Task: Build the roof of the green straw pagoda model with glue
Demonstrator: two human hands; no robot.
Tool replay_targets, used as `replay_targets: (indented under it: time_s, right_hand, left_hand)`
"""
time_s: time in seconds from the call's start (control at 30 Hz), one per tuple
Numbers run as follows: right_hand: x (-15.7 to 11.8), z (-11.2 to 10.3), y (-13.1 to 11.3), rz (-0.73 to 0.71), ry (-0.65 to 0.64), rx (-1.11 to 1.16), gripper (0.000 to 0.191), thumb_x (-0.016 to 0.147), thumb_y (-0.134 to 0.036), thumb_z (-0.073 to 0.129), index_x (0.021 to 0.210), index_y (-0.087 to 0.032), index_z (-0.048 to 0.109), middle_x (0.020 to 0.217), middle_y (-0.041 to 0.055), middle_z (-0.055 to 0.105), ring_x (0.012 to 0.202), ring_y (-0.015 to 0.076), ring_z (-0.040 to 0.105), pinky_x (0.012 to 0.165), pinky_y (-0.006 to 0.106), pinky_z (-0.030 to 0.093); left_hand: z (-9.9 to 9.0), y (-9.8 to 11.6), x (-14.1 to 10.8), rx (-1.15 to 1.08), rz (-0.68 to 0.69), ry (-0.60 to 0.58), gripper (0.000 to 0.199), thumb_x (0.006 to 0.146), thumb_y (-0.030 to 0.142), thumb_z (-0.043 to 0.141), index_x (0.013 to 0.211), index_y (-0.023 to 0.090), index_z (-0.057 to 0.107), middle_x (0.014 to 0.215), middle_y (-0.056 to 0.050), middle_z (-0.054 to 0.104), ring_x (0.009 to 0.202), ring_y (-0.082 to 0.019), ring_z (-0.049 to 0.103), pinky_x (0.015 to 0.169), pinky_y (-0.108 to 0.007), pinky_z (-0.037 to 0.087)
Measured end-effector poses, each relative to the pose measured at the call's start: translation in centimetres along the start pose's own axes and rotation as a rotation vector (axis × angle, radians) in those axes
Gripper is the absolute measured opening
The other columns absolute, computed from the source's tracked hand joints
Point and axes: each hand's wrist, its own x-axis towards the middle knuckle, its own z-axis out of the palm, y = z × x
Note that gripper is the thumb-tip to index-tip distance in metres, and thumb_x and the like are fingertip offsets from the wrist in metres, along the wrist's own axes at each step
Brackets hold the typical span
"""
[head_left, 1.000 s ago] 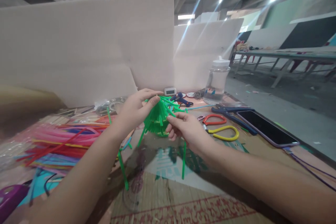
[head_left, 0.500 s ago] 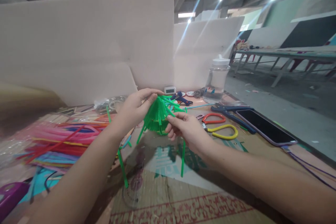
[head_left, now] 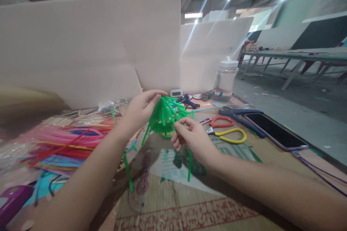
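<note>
A cone-shaped bundle of green pipe cleaners (head_left: 162,117) is held up above the table, its stems fanning downward from a gathered top. My left hand (head_left: 146,106) pinches it at the peak between thumb and fingers. At its lower right, my right hand (head_left: 191,133) is closed, thumb and forefinger pressed together on the end of one green stem; the exact grip is partly hidden by the fingers. Loose green stems (head_left: 128,171) lie on the table below, one near my left forearm and another under my right hand.
Colourful pipe cleaners (head_left: 70,140) lie heaped on the left, near a purple tool (head_left: 16,202). Yellow-and-red-handled pliers (head_left: 230,136), a phone (head_left: 273,130) and dark-handled cutters (head_left: 241,115) lie right. Behind stand a water bottle (head_left: 223,83), a small digital display (head_left: 176,93) and white boards (head_left: 94,43).
My right hand has shifted slightly down and away from the cone, so more of its stems show between the hands. My left hand keeps its pinch at the top.
</note>
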Motion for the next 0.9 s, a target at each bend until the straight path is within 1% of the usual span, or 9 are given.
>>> replay_targets:
  time_s: [0.1,0.17,0.27,0.37,0.5,0.63,0.8,0.83,0.9]
  right_hand:
    - [1.2,-2.4,-2.6,-0.257,0.057,-0.243,0.024,0.084,-0.043,0.063,0.086,-0.021,0.056,0.057,-0.0033,0.065,0.045,0.0106,0.057,0.046,0.022,0.046]
    - [2.8,-5.0,-4.3,-0.415,0.218,-0.447,0.018,0.086,-0.038,0.060,0.086,-0.020,0.059,0.056,-0.0038,0.062,0.045,0.0097,0.053,0.047,0.022,0.041]
    - [5.5,-9.2,-4.9,-0.326,0.261,-1.027,0.021,0.089,-0.035,0.054,0.084,-0.018,0.065,0.055,-0.0023,0.059,0.049,0.0113,0.052,0.052,0.024,0.038]
    - [7.2,-11.7,-2.9,-0.261,0.175,-1.183,0.022,0.086,-0.032,0.057,0.078,-0.016,0.071,0.054,-0.0005,0.061,0.050,0.0134,0.052,0.055,0.026,0.035]
    - [7.7,-12.0,-0.8,-0.263,0.083,-1.277,0.023,0.088,-0.028,0.056,0.093,-0.018,0.076,0.069,0.0040,0.069,0.060,0.0163,0.056,0.060,0.027,0.035]
    - [6.6,-11.4,-2.3,-0.276,-0.129,-1.309,0.025,0.083,-0.017,0.059,0.103,-0.022,0.075,0.085,0.0043,0.070,0.068,0.0154,0.058,0.063,0.026,0.038]
    - [5.0,-10.7,-2.8,-0.263,-0.706,-1.286,0.034,0.078,-0.014,0.066,0.109,-0.026,0.074,0.109,0.0057,0.062,0.087,0.0172,0.062,0.075,0.027,0.046]
    - [4.9,-10.5,-2.4,-0.274,-0.753,-1.284,0.032,0.079,-0.015,0.067,0.109,-0.025,0.073,0.112,0.0066,0.061,0.090,0.0180,0.062,0.079,0.028,0.047]
    - [4.9,-10.2,-1.5,-0.322,-0.741,-1.280,0.020,0.081,-0.018,0.067,0.100,-0.022,0.075,0.109,0.0076,0.061,0.091,0.0187,0.062,0.082,0.030,0.047]
  left_hand:
    - [0.2,-0.7,0.2,-0.042,-0.034,0.026,0.039,0.097,0.042,0.041,0.113,0.019,0.068,0.114,-0.006,0.071,0.106,-0.023,0.063,0.095,-0.034,0.047]
    - [0.3,-1.1,0.2,-0.050,-0.043,0.018,0.041,0.096,0.046,0.045,0.118,0.019,0.066,0.118,-0.006,0.070,0.108,-0.024,0.063,0.096,-0.035,0.047]
    - [0.5,-1.5,0.3,-0.031,-0.043,-0.001,0.043,0.092,0.045,0.052,0.126,0.021,0.061,0.128,-0.007,0.065,0.115,-0.026,0.059,0.099,-0.037,0.046]
    - [0.5,-1.7,0.3,-0.030,-0.058,0.003,0.042,0.091,0.040,0.051,0.129,0.023,0.059,0.132,-0.007,0.062,0.118,-0.026,0.057,0.100,-0.039,0.046]
    - [0.0,-1.8,0.2,-0.029,-0.058,-0.021,0.042,0.093,0.039,0.048,0.131,0.023,0.058,0.130,-0.007,0.063,0.113,-0.025,0.060,0.098,-0.040,0.047]
    - [-0.7,-1.8,0.0,-0.016,-0.061,-0.037,0.041,0.094,0.040,0.049,0.131,0.024,0.059,0.125,-0.007,0.066,0.106,-0.024,0.063,0.098,-0.041,0.047]
    - [-1.0,-2.4,0.2,-0.059,-0.068,-0.045,0.041,0.092,0.039,0.052,0.129,0.023,0.060,0.125,-0.008,0.067,0.107,-0.024,0.063,0.098,-0.040,0.048]
    - [-1.0,-2.6,0.2,-0.075,-0.073,-0.050,0.042,0.092,0.040,0.052,0.130,0.023,0.060,0.126,-0.008,0.067,0.107,-0.024,0.064,0.097,-0.040,0.048]
    - [-1.0,-2.9,0.4,-0.100,-0.087,-0.056,0.044,0.092,0.042,0.053,0.130,0.021,0.060,0.127,-0.010,0.066,0.106,-0.024,0.064,0.095,-0.040,0.050]
